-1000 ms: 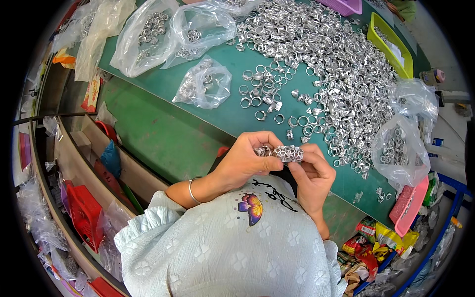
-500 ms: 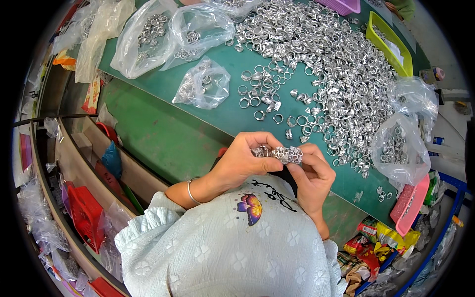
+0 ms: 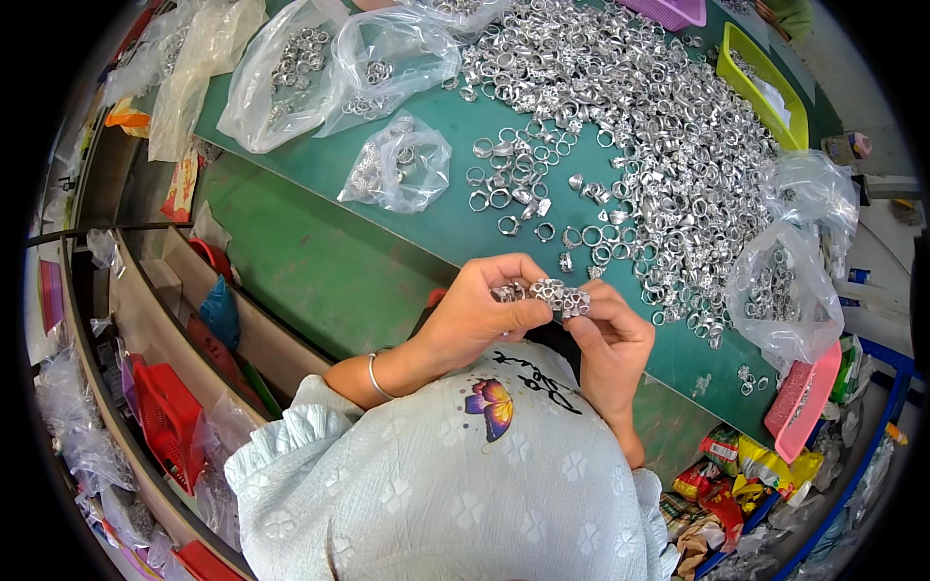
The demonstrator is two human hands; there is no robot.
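Just off the near edge of the green table, both my hands are closed around a short row of silver rings (image 3: 548, 294) with an openwork pattern. My left hand (image 3: 484, 300) grips the row from its left side, thumb in front, and more rings show between its fingers. My right hand (image 3: 612, 334) pinches the right end of the row between thumb and fingers. What runs through the rings, if anything, is hidden. Beyond my hands lies a small loose group of silver rings (image 3: 513, 169), beside a large pile of silver rings (image 3: 668, 136).
Clear plastic bags with rings (image 3: 397, 165) lie on the green table (image 3: 455, 228). A yellow-green basket (image 3: 790, 111) stands far right, a pink basket (image 3: 809, 407) near right. Wooden shelving (image 3: 228, 334) with a red basket (image 3: 170, 416) is at left. Another person's hand (image 3: 767, 14) shows top right.
The row of rings and the fingers of my right hand have shifted slightly left and turned a little. Things on the table stay as they were.
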